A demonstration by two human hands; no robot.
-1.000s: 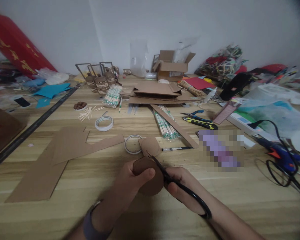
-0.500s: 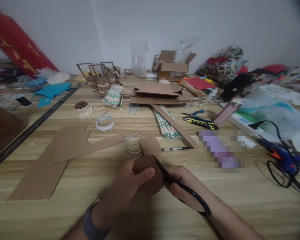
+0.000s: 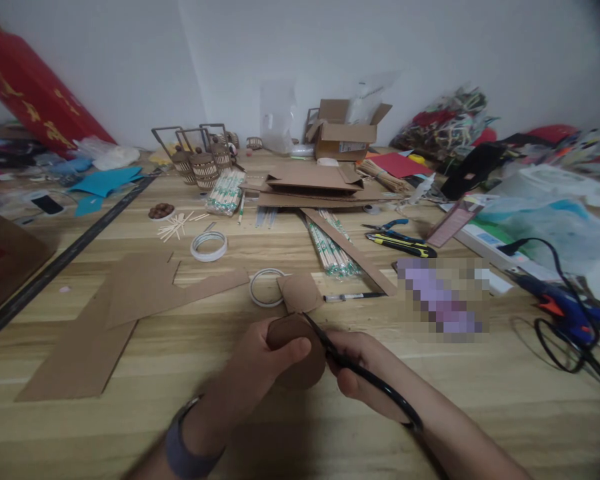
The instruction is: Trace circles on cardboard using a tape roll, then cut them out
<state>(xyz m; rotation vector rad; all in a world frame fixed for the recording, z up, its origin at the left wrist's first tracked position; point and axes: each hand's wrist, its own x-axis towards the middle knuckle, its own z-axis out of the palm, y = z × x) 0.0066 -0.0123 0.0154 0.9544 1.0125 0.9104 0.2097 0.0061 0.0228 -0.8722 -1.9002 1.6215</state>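
My left hand (image 3: 260, 360) is closed on a round cardboard disc (image 3: 303, 363), thumb lying on top and fingers hidden underneath. Black-handled scissors (image 3: 367, 379) are in my right hand (image 3: 365, 360), with their blades against the disc's upper right edge. Just beyond the disc lies another cardboard piece (image 3: 301, 293) with a round outline on it. It touches or nearly touches a roll of tape (image 3: 253, 288) on its left. A pen (image 3: 355, 297) rests to its right.
Cut cardboard sheets (image 3: 140, 287) lie on the left. Further back are a second tape roll (image 3: 209, 256), packed sticks (image 3: 333, 247) and folded cardboard (image 3: 315, 179). Pliers (image 3: 387, 227), a yellow-black utility knife (image 3: 403, 245) and a blue glue gun (image 3: 567, 320) lie on the right.
The scissor blades have drawn closer together at the disc's upper right edge. Both hands keep nearly the same place.
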